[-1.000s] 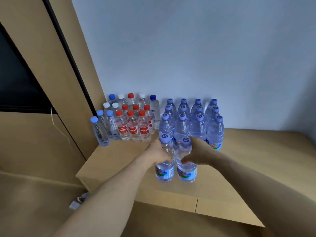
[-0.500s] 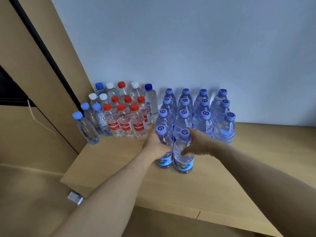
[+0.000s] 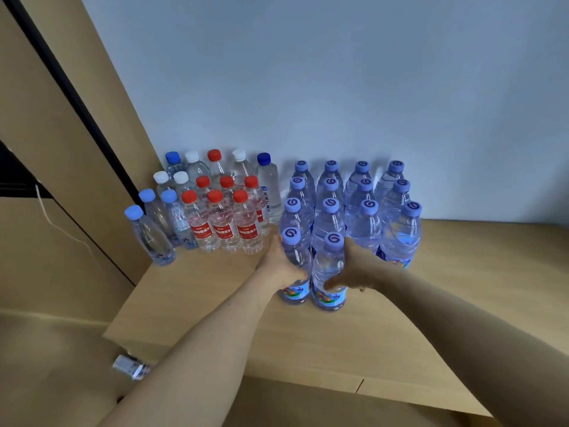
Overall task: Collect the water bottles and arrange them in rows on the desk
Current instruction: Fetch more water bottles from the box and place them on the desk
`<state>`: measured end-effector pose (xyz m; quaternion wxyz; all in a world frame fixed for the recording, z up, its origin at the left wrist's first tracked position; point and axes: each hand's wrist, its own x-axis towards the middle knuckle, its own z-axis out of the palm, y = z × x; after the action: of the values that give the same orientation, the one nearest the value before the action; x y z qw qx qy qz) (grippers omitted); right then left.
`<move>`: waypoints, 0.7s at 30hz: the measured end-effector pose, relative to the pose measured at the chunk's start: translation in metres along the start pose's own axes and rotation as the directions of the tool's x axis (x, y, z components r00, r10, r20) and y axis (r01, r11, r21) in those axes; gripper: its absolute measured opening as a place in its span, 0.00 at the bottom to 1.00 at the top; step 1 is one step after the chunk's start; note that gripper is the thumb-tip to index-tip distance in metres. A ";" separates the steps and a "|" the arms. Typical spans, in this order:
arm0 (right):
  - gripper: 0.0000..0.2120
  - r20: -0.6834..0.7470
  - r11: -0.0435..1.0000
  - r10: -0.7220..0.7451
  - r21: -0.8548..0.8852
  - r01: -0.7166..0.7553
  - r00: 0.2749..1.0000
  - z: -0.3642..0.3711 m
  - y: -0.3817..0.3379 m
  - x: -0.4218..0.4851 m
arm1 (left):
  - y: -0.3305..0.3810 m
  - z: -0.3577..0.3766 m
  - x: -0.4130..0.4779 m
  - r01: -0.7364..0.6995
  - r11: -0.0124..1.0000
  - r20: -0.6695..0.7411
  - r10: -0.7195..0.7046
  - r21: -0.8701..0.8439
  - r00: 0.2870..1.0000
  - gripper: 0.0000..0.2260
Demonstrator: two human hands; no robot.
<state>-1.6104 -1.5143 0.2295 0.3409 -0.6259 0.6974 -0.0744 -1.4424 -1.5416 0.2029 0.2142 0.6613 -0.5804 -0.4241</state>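
**Grip.** Left hand (image 3: 277, 268) is wrapped round the body of the left front bottle (image 3: 296, 257), with the palm on its outer side. Right hand (image 3: 361, 269) is wrapped round the right front bottle (image 3: 328, 268), thumb lying across the front just above the label. Both holds are mid-body. Judged reason: a hold there steers a full bottle without tipping it, and hands on the outer sides press the pair together.

**Position.** Both bottles stand upright on the desk (image 3: 308, 337), side by side and apparently touching. They are directly in front of the purple-capped block (image 3: 366, 223). The right one sits slightly further out from the block than the left.

**Block.** It has four columns, three bottles deep, with matching purple caps. Its back row is against the wall (image 3: 338, 87). The held pair starts a fourth row before the block's two left columns. Nothing stands before its two right columns.

**Left of the block.** Just beside it are the red-capped bottles (image 3: 221, 229). Blue- and white-capped bottles stand further left and behind those. The grouping looks sorted by kind.

**Judgement.**
- Step in hand: seating and squaring the pair into the new front row.
- Remaining: letting go, and filling the right half of that row if more bottles exist.
- Risk: the right bottle ends up out of line, or a push knocks the bottle behind it.
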 end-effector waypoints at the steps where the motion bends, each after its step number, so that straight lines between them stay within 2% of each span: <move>1: 0.37 -0.020 1.000 -0.007 -0.023 0.006 1.000 0.001 0.000 0.000 | -0.001 -0.001 0.002 0.000 1.000 0.004 0.000 0.012 1.000 0.35; 6: 0.38 -0.017 0.999 -0.034 -0.002 0.034 0.999 0.001 0.001 0.007 | -0.004 -0.005 0.007 0.006 1.000 -0.007 -0.006 0.016 1.000 0.34; 9: 0.39 -0.006 0.998 -0.042 0.047 0.042 0.999 0.000 -0.001 0.008 | -0.009 -0.006 0.017 0.004 1.000 0.031 -0.004 0.008 1.000 0.40; 12: 0.36 -0.019 0.999 -0.032 0.035 0.033 0.999 0.001 -0.003 0.010 | -0.023 -0.002 0.038 0.010 1.000 0.040 -0.009 -0.023 0.999 0.44; 17: 0.38 -0.117 0.996 -0.011 0.081 0.021 0.993 0.011 -0.011 0.011 | -0.024 -0.002 0.037 0.012 1.000 0.040 -0.011 -0.026 0.999 0.44; 21: 0.31 -0.195 0.997 0.002 0.075 0.013 0.981 0.016 -0.016 0.011 | -0.010 -0.007 0.021 0.015 0.999 0.030 -0.016 0.044 0.999 0.39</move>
<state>-1.5883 -1.5226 0.2219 0.2943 -0.6041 0.7225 -0.1625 -1.4316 -1.5610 0.1922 0.1876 0.6639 -0.5877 -0.4228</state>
